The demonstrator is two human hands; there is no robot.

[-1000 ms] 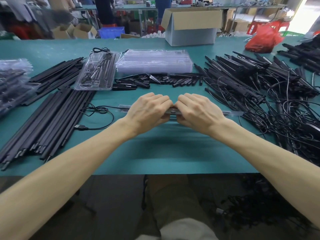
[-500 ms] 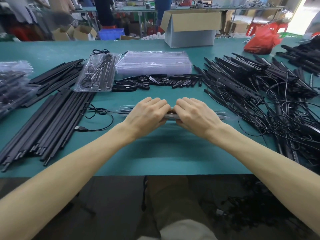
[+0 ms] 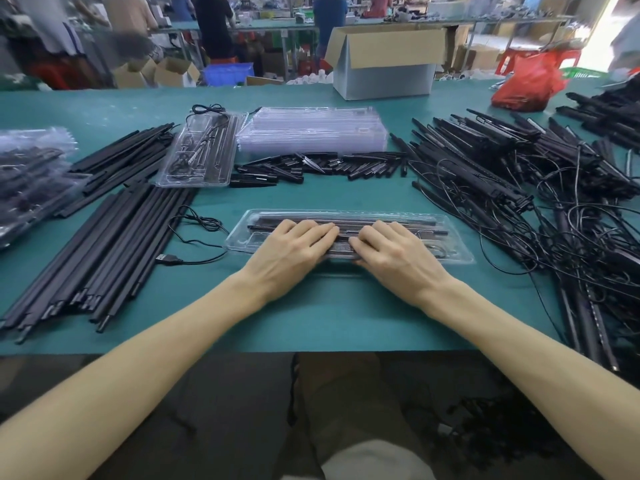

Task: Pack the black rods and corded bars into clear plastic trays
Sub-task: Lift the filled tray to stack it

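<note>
Clear plastic tray (image 3: 453,251) lies flat on the green table (image 3: 329,317), long side running across, and both hands are right on top of it! Left hand (image 3: 294,249) and right hand (image 3: 394,252) sit palm down, side by side over the tray's middle. Their fingers are laid out and pressing on its top, the two sets of fingertips almost meeting; thumbs are tucked out of sight. Black rods (image 3: 415,221) show through the plastic just beyond the fingertips, and the tray's ends reach out past each hand. Left of the left hand: a USB cable (image 3: 194,244), then a bundle of loose rods (image 3: 114,251). Right of the right hand, a tangled heap of corded bars (image 3: 519,202). Beyond the hands, a stack of empty trays (image 3: 311,133).
</note>
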